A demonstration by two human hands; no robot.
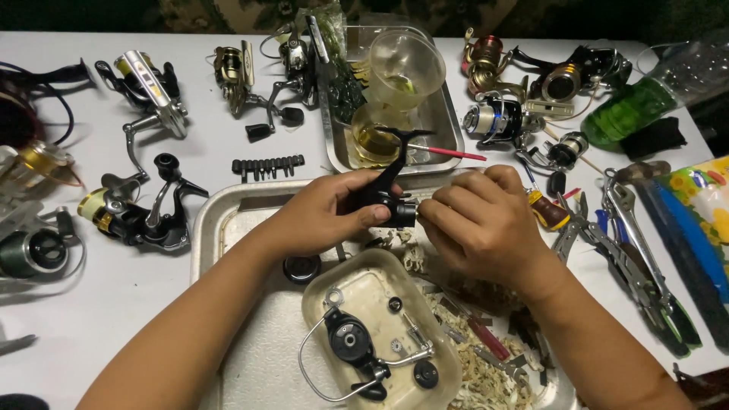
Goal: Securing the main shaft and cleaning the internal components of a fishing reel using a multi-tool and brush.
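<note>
You gripped the black reel body (pixel 387 199) in your left hand (pixel 323 212) while your right hand (pixel 474 220) pinched its front end — mid-disassembly, likely — careful twisting needed over the metal tray (pixel 228 205).

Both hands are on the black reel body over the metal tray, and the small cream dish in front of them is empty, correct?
Not quite. In the head view both hands, left and right, hold the black reel body over the metal tray, but the cream dish holds a dismantled rotor with its bail wire and small parts.
</note>
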